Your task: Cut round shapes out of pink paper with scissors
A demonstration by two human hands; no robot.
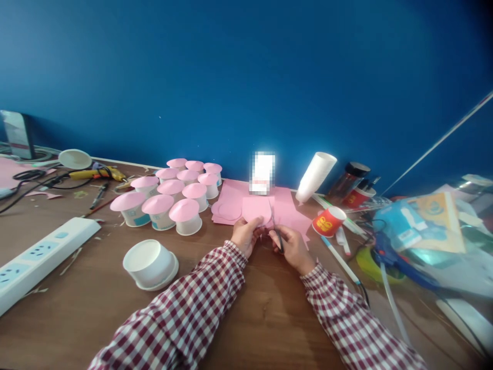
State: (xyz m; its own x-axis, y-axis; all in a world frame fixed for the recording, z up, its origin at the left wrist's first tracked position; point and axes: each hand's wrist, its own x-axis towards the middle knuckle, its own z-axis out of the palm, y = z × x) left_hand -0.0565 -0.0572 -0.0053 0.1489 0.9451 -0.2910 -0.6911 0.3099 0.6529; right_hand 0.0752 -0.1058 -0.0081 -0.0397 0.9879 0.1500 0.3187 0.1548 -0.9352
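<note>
My left hand (pixel 247 235) pinches a piece of pink paper (pixel 257 206) by its near edge. My right hand (pixel 293 248) is closed on a pair of scissors (pixel 280 241), whose blades point away from me along the paper's right side. Whether the blades touch the paper I cannot tell. Beneath and behind the hands lie larger pink sheets (pixel 287 199), with a rounded cut piece (pixel 230 209) on them at the left. To the left stand several white paper cups (pixel 186 224) topped with shallow pink cones (pixel 184 209).
Nearer me on the left sits an upturned white bowl (pixel 148 262) beside a power strip (pixel 50 257). A leaning cup stack (pixel 316 177), a red cup (pixel 329 221), a blue glue gun (pixel 400 262) and plastic packets (pixel 423 221) crowd the right. A blue wall (pixel 246 77) rises behind.
</note>
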